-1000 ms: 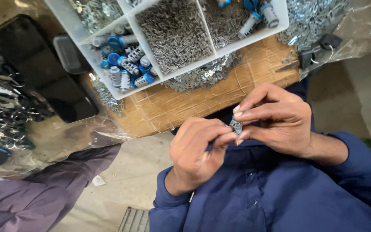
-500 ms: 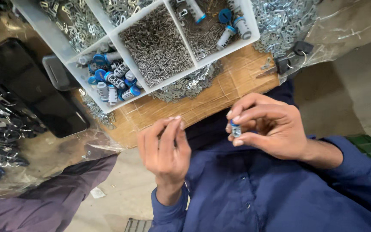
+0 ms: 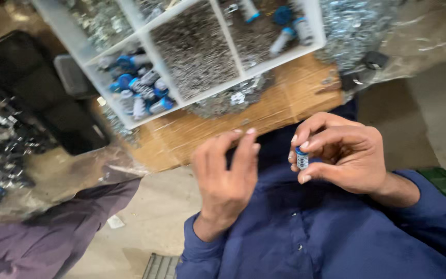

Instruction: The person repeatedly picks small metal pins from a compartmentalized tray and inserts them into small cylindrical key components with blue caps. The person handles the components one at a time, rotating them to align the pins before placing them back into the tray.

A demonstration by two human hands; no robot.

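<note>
My right hand pinches a small cylinder with a blue cap and a silvery body between thumb and fingertips, held above my blue shirt. My left hand is raised beside it, fingers together and pointing up toward the wooden board, holding nothing that I can see. A white divided tray lies on the board. One compartment holds several blue-capped cylinders, another a heap of small grey metal pieces.
A black flat case lies left of the tray. Clear plastic bags of metal parts sit at the far left and top right. A purple-grey sleeve of another person is at the lower left.
My two hands have parted: the left let go of the small cylinder and moved left and up toward the board. The right keeps the cylinder.
</note>
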